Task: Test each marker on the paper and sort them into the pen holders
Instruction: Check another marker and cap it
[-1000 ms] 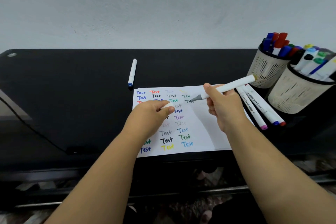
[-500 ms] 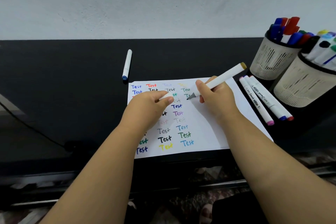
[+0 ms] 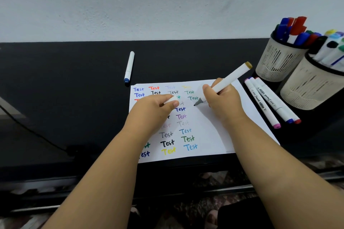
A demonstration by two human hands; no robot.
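Right hand [image 3: 221, 101] grips an uncapped white marker [image 3: 228, 80], fingers curled round the barrel low down, near the nib. Nib sits on or just above the paper [image 3: 214, 126], in the bare strip right of the written columns; cannot tell whether it touches. Tan end cap points up toward the far right corner of the desk [image 3: 65, 80].

Left hand [image 3: 156, 111] rests on the sheet's left half, fingers closed on a small white cap [image 3: 170, 100], likely this marker's. Its weight also pins the sheet.

Paper lies at the desk's near edge, covered in rows of "Test" in many colours. Step in hand, as I judge it: writing one more test word.

Doing it well: keep the left hand down so the sheet does not slide; start the word in the bare strip, clear of the green "Test" just left of the nib; use a light, even stroke so a weak or dry tip shows honestly. Recap before sorting.

Two pen holders [image 3: 279, 61] stand at the right edge, both crowded with markers. Three capped markers [image 3: 268, 102] lie between paper and holders, seemingly not yet sorted. One blue-capped marker [image 3: 129, 67] lies alone toward the far edge, well apart from the sheet.
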